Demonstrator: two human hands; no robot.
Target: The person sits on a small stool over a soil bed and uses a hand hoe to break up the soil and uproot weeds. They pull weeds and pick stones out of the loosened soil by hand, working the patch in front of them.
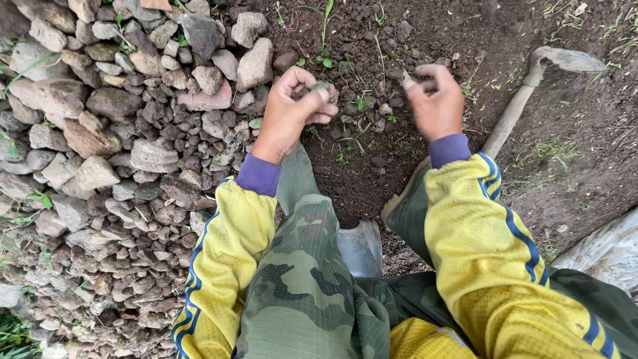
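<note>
Fingers (318, 100) of our left hand (289, 116) pinch a small stone (323, 86) over the soil (372, 166) beside the rock pile (133, 153), while our right hand (435, 100) nips a soil crumb (407, 78), hoe (525, 93) lying aside.

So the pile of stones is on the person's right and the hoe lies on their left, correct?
Not quite: the head view shows them swapped. The pile of stones is on the person's left, beside the left hand, and the hoe lies on their right.

Stone pile (126, 153) left, soil (372, 166) centre, hoe (531, 86) lying right of the hands
</note>
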